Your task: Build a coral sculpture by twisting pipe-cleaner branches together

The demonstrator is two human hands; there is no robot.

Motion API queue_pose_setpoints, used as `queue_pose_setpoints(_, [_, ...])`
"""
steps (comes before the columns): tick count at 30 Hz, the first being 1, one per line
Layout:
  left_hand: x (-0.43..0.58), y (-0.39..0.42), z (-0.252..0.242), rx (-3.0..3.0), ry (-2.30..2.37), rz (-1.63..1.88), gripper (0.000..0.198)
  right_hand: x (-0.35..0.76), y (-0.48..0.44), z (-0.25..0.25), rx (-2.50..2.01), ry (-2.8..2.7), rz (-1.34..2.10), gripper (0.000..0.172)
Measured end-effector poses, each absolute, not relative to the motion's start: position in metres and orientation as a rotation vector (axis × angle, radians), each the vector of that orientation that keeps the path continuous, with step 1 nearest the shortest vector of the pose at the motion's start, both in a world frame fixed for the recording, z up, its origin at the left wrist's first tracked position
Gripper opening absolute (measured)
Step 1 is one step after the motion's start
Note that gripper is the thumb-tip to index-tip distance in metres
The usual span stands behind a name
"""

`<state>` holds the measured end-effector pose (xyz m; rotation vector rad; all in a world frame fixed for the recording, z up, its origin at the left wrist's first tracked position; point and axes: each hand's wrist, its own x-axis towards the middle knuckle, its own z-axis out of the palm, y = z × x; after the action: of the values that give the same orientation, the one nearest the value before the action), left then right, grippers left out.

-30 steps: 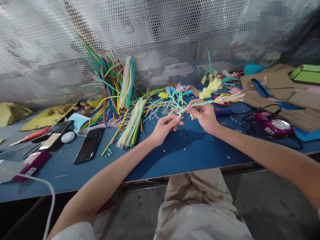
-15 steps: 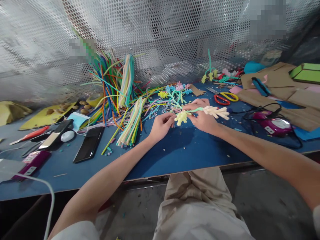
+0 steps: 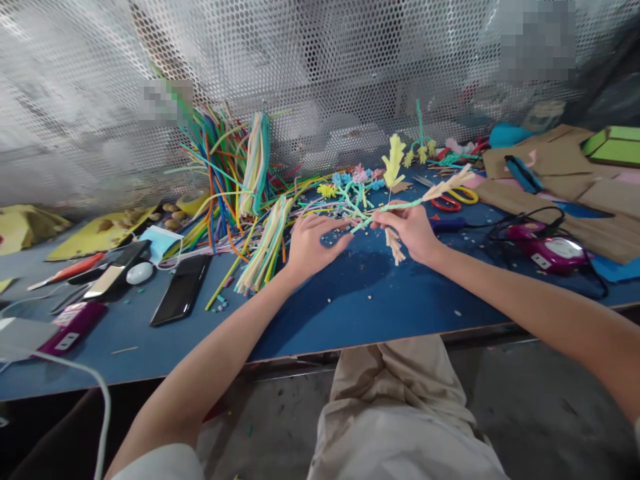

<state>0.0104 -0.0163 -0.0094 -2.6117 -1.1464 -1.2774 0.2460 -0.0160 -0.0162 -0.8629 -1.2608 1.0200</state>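
Green stem (image 3: 400, 206): fuzzy wire held above the blue surface (image 3: 380, 300), toward its far middle, slanting up to the right. A yellow tuft (image 3: 393, 160) stands up from it, a cream tuft (image 3: 447, 184) points off to the right, and a lower tuft (image 3: 395, 247), also cream, hangs beside the palm.
Right hand (image 3: 413, 232): grip pinched on the stem, thumb and fingers closed round its middle.
Left hand (image 3: 309, 245): palm down, grip wide and holding nothing. Its fingertips (image 3: 345, 237) lie just beside the stem's lower end; whether they touch it I cannot tell.
Surface: strewn with small clippings around both hands.
Wires (image 3: 225, 173): many-coloured heap left of the hands, leaning against the mesh (image 3: 350, 67).
Bundle (image 3: 264, 248): pale wires lying just left of the left hand.
Flowers (image 3: 356, 179): small pink, blue and yellow ones on the surface behind the hands.
Scissors (image 3: 457, 197): red and yellow handles, behind the right hand, below the cream tuft.
Glue gun (image 3: 545, 252): magenta, right of the right arm, with a black cord.
Phone (image 3: 181, 291): dark and flat, well left of the hands, with a mask (image 3: 159, 240) beyond it.
Cardboard (image 3: 550, 170): brown sheets at the far right, a green box (image 3: 614, 148) on them.
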Motion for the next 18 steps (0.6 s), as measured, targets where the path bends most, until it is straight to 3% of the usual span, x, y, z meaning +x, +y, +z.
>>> queue_pose_setpoints(18, [0.025,-0.026,-0.025,-2.660,-1.289,-1.144,0.025,0.241,-0.023,-0.024,-0.960,-1.318,1.045,0.021])
